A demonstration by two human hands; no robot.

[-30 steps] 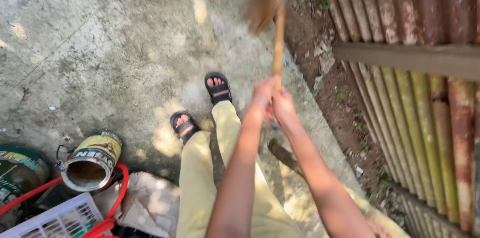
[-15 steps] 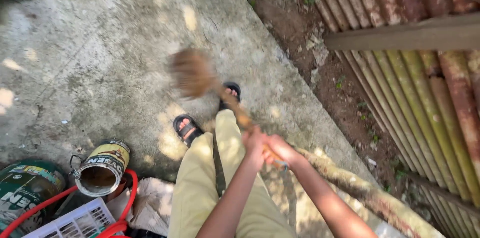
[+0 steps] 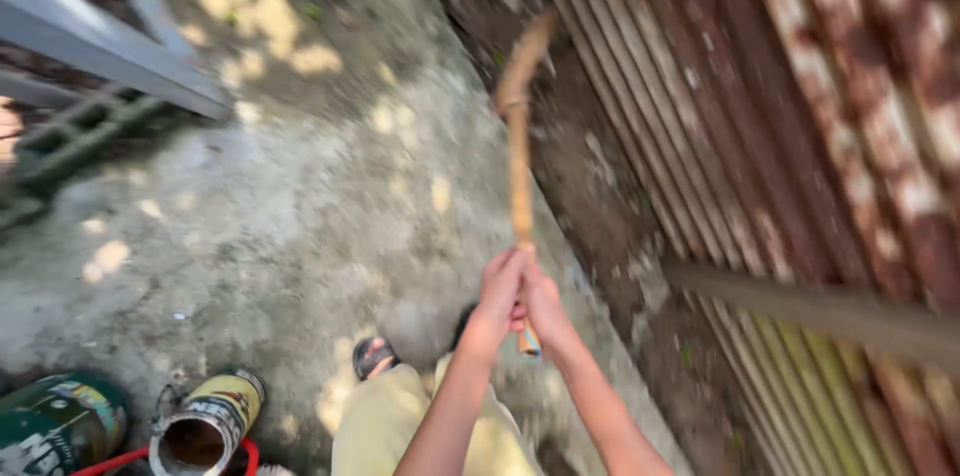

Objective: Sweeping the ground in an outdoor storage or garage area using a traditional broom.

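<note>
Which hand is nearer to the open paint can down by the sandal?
Left. The left hand grips the wooden stick on the side toward the open paint can; the right hand grips beside it, on the side toward the rusty fence.

Both bare forearms reach forward from the bottom of the view and converge at the wrists; the left hand (image 3: pixel 497 288) sits slightly higher and farther forward, fingers curled tight in a closed fist; the right hand (image 3: pixel 541 304) presses against it just below and to the right, also wrapped shut, knuckles up. Below the arms, light trousered legs show, with one sandalled foot (image 3: pixel 374 357) planted forward.
</note>
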